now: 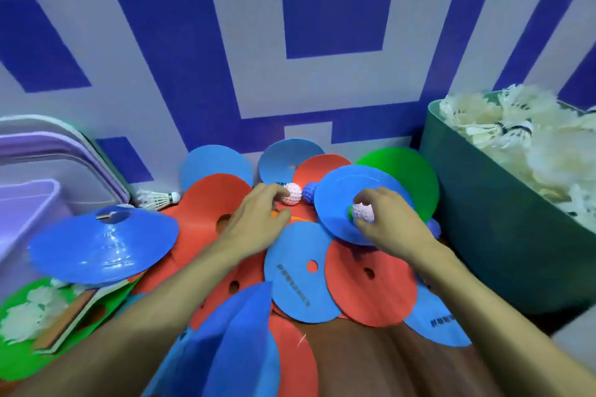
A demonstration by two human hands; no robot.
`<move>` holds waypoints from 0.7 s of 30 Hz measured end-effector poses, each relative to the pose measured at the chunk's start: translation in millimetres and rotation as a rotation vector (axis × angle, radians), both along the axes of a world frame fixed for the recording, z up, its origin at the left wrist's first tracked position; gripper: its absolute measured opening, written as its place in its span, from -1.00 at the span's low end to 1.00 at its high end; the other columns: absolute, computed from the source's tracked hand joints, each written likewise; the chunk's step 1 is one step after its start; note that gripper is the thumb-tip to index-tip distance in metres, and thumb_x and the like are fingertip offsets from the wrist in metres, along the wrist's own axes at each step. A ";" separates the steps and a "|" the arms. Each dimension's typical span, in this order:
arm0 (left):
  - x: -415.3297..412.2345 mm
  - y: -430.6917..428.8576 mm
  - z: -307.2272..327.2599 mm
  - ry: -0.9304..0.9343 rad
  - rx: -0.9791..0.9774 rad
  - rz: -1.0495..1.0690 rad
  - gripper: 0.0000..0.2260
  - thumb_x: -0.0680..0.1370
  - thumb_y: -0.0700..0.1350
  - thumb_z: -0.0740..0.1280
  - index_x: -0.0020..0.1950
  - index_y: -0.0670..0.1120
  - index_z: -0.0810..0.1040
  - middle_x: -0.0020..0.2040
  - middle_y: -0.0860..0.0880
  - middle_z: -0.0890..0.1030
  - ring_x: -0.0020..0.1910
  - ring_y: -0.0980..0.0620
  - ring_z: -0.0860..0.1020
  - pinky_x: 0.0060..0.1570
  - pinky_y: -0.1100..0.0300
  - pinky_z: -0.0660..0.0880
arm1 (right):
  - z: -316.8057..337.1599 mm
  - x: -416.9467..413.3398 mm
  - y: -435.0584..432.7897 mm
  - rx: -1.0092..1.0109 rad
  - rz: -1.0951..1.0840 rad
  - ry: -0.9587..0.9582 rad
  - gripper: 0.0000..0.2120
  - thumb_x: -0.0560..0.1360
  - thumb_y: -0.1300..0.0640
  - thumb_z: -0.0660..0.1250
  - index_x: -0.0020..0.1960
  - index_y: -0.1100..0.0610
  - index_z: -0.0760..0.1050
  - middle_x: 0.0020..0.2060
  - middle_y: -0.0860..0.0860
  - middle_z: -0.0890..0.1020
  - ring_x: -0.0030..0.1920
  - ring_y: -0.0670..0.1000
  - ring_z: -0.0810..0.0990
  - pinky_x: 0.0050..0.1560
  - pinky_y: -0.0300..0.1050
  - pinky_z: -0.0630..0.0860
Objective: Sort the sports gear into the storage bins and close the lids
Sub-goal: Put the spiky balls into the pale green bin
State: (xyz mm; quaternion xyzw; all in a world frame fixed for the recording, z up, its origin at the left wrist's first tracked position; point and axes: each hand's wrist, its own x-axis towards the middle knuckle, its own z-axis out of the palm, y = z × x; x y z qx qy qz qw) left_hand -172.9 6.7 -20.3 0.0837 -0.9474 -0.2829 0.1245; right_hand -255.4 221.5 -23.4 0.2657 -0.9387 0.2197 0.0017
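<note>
Pink spiky ball [363, 213] is in the right grip [393, 229], pinched between curled fingertips and thumb and held just above a flipped blue cone [338, 190]. A bit of something green shows under it, can't tell what. A second pink spiky ball [293, 194] lies on the cone pile. The left grip [258, 222] has its fingertips touching that ball's left side, with the thumb lower and apart, so it isn't closed round it. A blue spiky ball [310, 192] sits just beside the second pink one, to its right.

Both forearms reach over a heap of overlapping flat disc cones: red cones [206, 200], a blue cone with print [296, 271], a red one [367, 287] and a green cone [406, 171] behind the right grip. More blue cones stand on edge at the bottom centre, blurred.

On the right, a green bin [483, 219] with no lid on is heaped with white shuttlecocks [516, 138]. On the left is a purple bin [29, 200], open, with lids [48, 142] leaning on the wall behind it. A loose shuttlecock [158, 198] lies near the lids at the pile's edge. A blue cone, dome up [103, 245], sits in front of the purple bin. At bottom left, a green cone [19, 361] carries a few shuttlecocks and a flat brown-edged item, unclear what. The back wall [338, 13] has a blue and grey pattern.
</note>
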 end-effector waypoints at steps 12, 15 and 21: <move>-104.5 -2.8 -43.8 -0.348 -0.475 0.069 -0.63 0.52 -0.13 0.23 0.33 -0.07 0.37 0.27 -0.13 0.38 0.24 -0.21 0.31 0.15 -0.07 0.37 | -49.3 -55.4 -20.1 0.211 -0.096 -0.028 -0.69 0.56 0.06 0.15 0.23 0.16 0.44 0.14 0.18 0.50 0.15 0.22 0.40 0.12 0.04 0.40; -106.1 -8.1 -47.3 -0.338 -0.561 0.066 -0.73 0.53 -0.22 0.20 0.23 -0.14 0.42 0.19 -0.16 0.40 0.19 -0.21 0.34 0.07 -0.07 0.40 | -48.7 -55.3 -20.9 0.140 -0.103 -0.040 -0.73 0.51 0.08 0.23 0.17 0.13 0.49 0.08 0.15 0.52 0.12 0.21 0.42 0.03 0.00 0.43; -93.8 -6.3 -29.5 -0.103 -0.381 0.027 -0.71 0.48 -0.20 0.31 0.20 -0.14 0.46 0.15 -0.14 0.41 0.13 -0.18 0.36 0.11 -0.07 0.40 | -31.0 -42.4 -21.3 -0.103 -0.106 0.014 -0.72 0.40 0.16 0.34 0.11 0.11 0.52 0.03 0.09 0.57 0.08 0.17 0.49 0.03 -0.07 0.35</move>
